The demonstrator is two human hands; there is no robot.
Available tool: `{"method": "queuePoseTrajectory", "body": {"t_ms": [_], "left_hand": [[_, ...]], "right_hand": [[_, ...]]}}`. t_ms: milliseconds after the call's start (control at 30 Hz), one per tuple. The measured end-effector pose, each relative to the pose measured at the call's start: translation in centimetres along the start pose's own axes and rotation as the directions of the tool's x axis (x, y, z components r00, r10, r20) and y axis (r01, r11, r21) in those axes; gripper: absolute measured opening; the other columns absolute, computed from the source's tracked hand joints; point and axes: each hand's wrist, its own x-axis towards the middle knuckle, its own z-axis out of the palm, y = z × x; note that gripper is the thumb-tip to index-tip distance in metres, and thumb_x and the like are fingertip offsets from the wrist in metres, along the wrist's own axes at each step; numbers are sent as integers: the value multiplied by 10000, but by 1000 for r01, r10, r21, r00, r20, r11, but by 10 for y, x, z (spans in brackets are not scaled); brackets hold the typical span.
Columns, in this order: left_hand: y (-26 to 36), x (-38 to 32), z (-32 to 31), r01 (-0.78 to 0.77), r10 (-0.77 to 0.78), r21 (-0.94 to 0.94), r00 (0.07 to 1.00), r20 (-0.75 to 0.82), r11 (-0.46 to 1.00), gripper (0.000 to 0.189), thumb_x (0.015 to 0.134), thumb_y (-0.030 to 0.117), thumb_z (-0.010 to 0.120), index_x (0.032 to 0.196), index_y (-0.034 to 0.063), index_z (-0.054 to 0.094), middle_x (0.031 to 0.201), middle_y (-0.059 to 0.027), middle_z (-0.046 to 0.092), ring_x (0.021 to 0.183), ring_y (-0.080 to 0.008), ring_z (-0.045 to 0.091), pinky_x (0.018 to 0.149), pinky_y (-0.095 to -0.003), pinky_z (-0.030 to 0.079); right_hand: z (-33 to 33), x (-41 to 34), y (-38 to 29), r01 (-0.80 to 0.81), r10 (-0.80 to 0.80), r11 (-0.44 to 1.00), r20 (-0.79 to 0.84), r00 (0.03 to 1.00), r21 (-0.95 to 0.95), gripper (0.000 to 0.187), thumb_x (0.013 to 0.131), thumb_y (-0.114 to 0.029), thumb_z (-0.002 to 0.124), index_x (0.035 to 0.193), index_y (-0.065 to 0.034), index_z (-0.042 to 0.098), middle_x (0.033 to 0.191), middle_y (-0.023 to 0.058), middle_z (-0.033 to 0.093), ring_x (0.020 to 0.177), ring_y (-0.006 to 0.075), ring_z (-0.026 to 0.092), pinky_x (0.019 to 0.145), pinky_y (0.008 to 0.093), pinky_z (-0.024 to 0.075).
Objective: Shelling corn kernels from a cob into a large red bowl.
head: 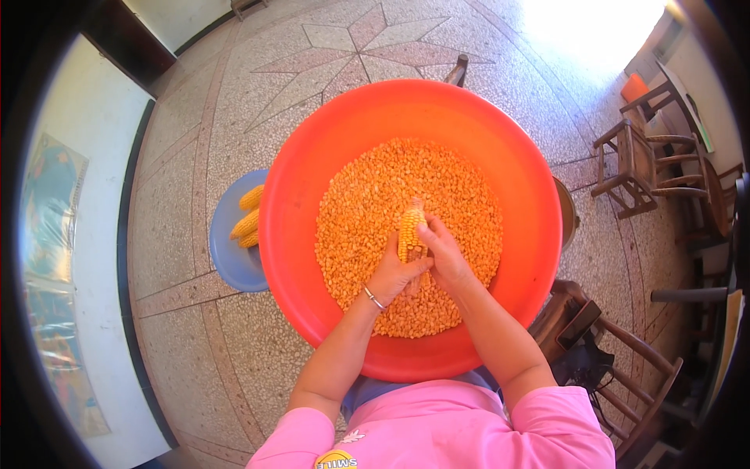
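An ear of corn (412, 231) is held between both my hands, above the loose kernels. Its upper part still bears yellow kernels, while the lower end is bare cob. My left hand (395, 272), with a silver bangle on the wrist, grips the ear from the left. On the other side my right hand (446, 249) holds it, the thumb pressed on the kernel rows. Below lies a wide bed of shelled corn kernels (357, 193) in a large red plastic basin (410, 108). Parts of my fingers are hidden behind the ear.
Left of the red basin, a blue basin (225, 264) holds several corn ears (246, 223). A wooden chair (638, 357) at the lower right carries a dark phone (579, 325) and a cable. More wooden chairs (630, 161) stand at the right on the terrazzo floor (181, 234).
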Motion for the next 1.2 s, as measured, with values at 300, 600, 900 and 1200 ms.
{"method": "queuePoseTrajectory", "body": {"t_ms": [300, 600, 900, 1200], "left_hand": [[12, -2, -4, 50, -58, 117, 996, 66, 992, 669, 713, -59, 601, 1273, 96, 270, 873, -72, 517, 542, -130, 507, 444, -243, 412], [4, 2, -22, 173, -119, -225, 964, 236, 959, 734, 692, -102, 571, 1313, 132, 256, 922, -64, 506, 618, -120, 520, 467, -243, 425], [4, 1, -19, 85, -66, -123, 986, 155, 989, 726, 698, -77, 627, 1315, 119, 298, 1033, -30, 494, 880, -113, 528, 589, -225, 486], [10, -6, -13, 77, -53, -156, 987, 153, 985, 611, 726, -28, 637, 1247, 105, 346, 900, -25, 524, 669, -92, 523, 497, -210, 412]], "right_hand": [[1, -4, 1, -76, 85, 981, 44, 995, -177, 604, 870, -282, 604, 1326, -7, 320, 1165, 92, 497, 1058, 169, 470, 872, 315, 415], [4, -9, -11, 9, 51, 919, 140, 989, -395, 489, 885, -183, 517, 1316, -27, 347, 1135, 85, 513, 1048, 158, 465, 893, 300, 392], [-7, -2, -6, -65, 65, 998, 238, 969, -7, 454, 848, -161, 454, 1279, -25, 405, 1136, 71, 522, 1026, 153, 483, 894, 297, 393], [-2, -4, -4, -38, 44, 998, 154, 987, -41, 484, 909, -282, 533, 1288, -13, 395, 1159, 76, 518, 1044, 147, 485, 903, 296, 400]]}}
